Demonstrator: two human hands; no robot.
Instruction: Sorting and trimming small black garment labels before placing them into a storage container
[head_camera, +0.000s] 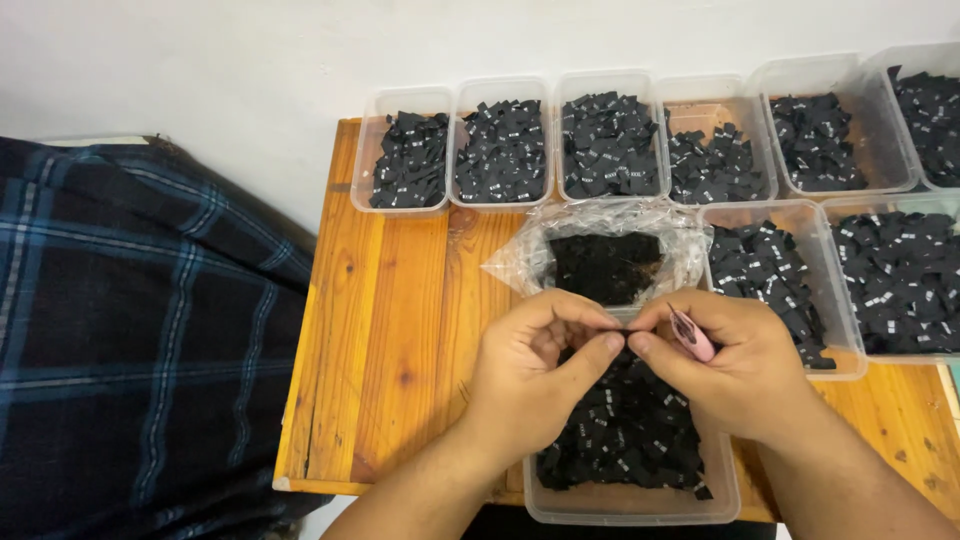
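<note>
Both hands meet above the near tub (630, 505) at the table's front edge (400, 488). The left hand (530, 375) and right hand (730, 365) pinch 1 small black label (625, 338), mostly hidden between fingertips; the right also grips a pink tool (692, 337). Bare wood lies left.

Nine label tubs (402, 100), one plastic bag (520, 258)

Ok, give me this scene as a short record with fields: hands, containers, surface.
left hand: left hand pinches a small black piece at its fingertips
right hand: right hand meets it, pink tool tucked in the fingers
below hands: clear tub of black tags
behind: clear plastic bag of black pieces
rows: clear tubs of tags
surface: wooden table
</note>
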